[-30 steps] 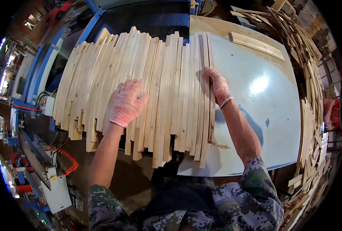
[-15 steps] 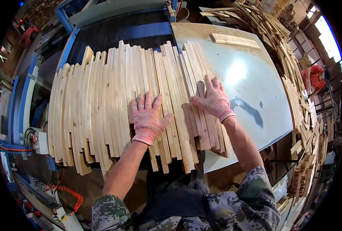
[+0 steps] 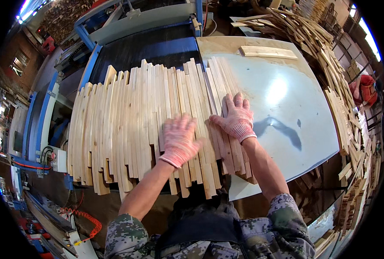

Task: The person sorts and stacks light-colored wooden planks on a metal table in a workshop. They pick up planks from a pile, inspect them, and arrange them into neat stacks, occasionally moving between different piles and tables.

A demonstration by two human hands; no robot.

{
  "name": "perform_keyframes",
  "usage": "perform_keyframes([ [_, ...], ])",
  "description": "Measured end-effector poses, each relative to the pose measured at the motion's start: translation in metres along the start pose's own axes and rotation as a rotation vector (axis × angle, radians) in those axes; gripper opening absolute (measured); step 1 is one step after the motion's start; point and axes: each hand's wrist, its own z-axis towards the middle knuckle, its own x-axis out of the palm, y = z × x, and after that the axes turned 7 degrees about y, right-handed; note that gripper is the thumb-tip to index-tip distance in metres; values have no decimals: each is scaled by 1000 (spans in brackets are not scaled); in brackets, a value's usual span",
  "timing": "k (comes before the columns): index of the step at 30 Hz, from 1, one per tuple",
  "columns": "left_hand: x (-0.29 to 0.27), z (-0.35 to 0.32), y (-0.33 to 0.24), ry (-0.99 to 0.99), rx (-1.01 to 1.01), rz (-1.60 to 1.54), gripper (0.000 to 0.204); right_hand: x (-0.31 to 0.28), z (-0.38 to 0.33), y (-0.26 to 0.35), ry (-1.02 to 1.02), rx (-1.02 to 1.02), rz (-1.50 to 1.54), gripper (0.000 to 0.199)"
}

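Observation:
A wide row of pale wooden strips lies side by side in front of me, their ends uneven. My left hand, in a pink-and-white knit glove and slightly blurred, is laid over the strips right of the row's middle. Its fingers are spread and grip nothing. At the right end of the row, my gloved right hand rests flat on the last strips, thumb pointing left and fingers apart. A narrow gap splits these right-hand strips from the rest near their lower ends.
Beyond the row is a black conveyor belt in a blue machine frame. A pale metal sheet adjoins on the right, with one loose board at its far edge. Scrap wood is heaped further right. An orange coiled hose hangs lower left.
My left hand has slid rightward over the strips, closer to my right hand. The right hand stays on the end strips. The whole view has shifted slightly.

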Motion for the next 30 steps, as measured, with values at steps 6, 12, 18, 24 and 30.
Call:
perform_keyframes([
  [6, 25, 12, -62, -59, 145, 49, 84, 1, 10, -20, -110, -34, 82, 92],
  [12, 15, 15, -66, 20, 123, -9, 90, -18, 18, -54, -111, -15, 55, 88],
  [18, 22, 11, -65, 36, 86, -4, 93, -35, 11, -110, -56, 62, 47, 92],
  [24, 16, 7, -69, 52, 59, 3, 93, -15, 5, -113, -365, -90, -263, 91],
  [30, 14, 6, -67, 41, 63, 30, 88, -8, -28, -30, 149, -200, 340, 80],
])
